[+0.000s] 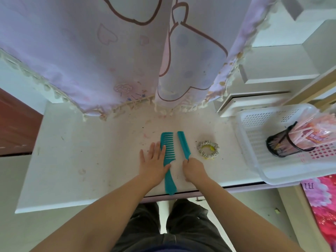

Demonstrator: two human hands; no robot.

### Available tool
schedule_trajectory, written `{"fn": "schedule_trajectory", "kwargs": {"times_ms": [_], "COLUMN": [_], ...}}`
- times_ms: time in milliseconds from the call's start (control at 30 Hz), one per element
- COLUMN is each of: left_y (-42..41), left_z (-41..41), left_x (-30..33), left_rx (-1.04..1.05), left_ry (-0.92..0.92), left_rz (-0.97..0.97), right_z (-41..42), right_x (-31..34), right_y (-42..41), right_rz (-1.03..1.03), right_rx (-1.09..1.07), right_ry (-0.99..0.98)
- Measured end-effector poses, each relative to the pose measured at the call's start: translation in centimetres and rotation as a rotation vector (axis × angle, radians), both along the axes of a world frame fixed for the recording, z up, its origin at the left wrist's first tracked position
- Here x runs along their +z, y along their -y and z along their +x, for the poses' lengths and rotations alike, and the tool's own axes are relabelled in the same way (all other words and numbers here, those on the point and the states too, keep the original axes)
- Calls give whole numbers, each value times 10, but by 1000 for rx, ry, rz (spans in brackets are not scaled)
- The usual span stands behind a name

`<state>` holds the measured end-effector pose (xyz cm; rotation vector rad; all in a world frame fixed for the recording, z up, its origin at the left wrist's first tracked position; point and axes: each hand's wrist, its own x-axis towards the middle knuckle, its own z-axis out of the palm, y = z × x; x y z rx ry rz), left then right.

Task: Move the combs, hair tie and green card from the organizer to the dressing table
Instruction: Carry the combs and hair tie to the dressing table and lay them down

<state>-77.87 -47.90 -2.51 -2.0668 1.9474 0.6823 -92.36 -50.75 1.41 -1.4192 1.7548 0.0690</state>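
Note:
Two teal combs lie on the white dressing table point(81, 160). The wide-tooth comb point(168, 151) lies lengthwise, its handle reaching the front edge. My left hand point(154, 161) rests flat beside it, fingers spread and touching its left side. The narrow tail comb point(182, 143) lies just to the right, and my right hand point(194, 169) is closed around its handle end. A cream scrunchie hair tie point(208, 149) with a yellow band lies further right on the table. No green card is visible. The white perforated organizer basket point(254, 120) sits at the right.
Inside the basket a black mesh cup point(283, 144) lies on its side with pink packets spilling out. A lilac fringed curtain point(109, 60) hangs over the back of the table. White shelves and a drawer unit point(254, 102) stand at the back right.

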Motion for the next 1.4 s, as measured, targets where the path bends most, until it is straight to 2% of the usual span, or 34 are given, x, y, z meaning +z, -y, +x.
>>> {"fn": "schedule_trajectory", "kwargs": {"times_ms": [100,200,333,400,467,567,700,833,967,1100,1233,1400], "left_y": [0,1,1,2,5,15,20,-4,-53,-121,-217,-389], "left_z": [-5,-11,-13,-12,-16,-28,-50,-68,-92,-128,-177,-225], "left_x": [-2,-1,4,8,16,33,53,56,53,48,46,36], "left_rx": [19,34,35,35,17,-81,-398,-656,-898,-1192,-1485,-1823], "left_ry": [7,24,43,45,18,-100,-186,-160,-137,-197,-198,-189], "left_rz": [-6,-14,5,3,-42,-181,-344,-413,-365,-301,-266,-173], "right_z": [-10,-11,-10,-16,-26,-44,-59,-70,-78,-81,-73,-40], "right_x": [0,-5,-7,-3,3,14,17,6,-6,-14,-18,-25], "right_y": [-2,-1,2,4,3,-4,-41,-109,-197,-305,-433,-617], "right_rz": [-46,-77,-135,-143,-246,-479,-624,-454,-328,-207,-90,64], "right_rx": [372,603,741,727,706,383,87,-146,-366,-628,-913,-1271], "right_ry": [-262,-443,-499,-473,-472,-405,-455,-572,-654,-684,-695,-683]}}
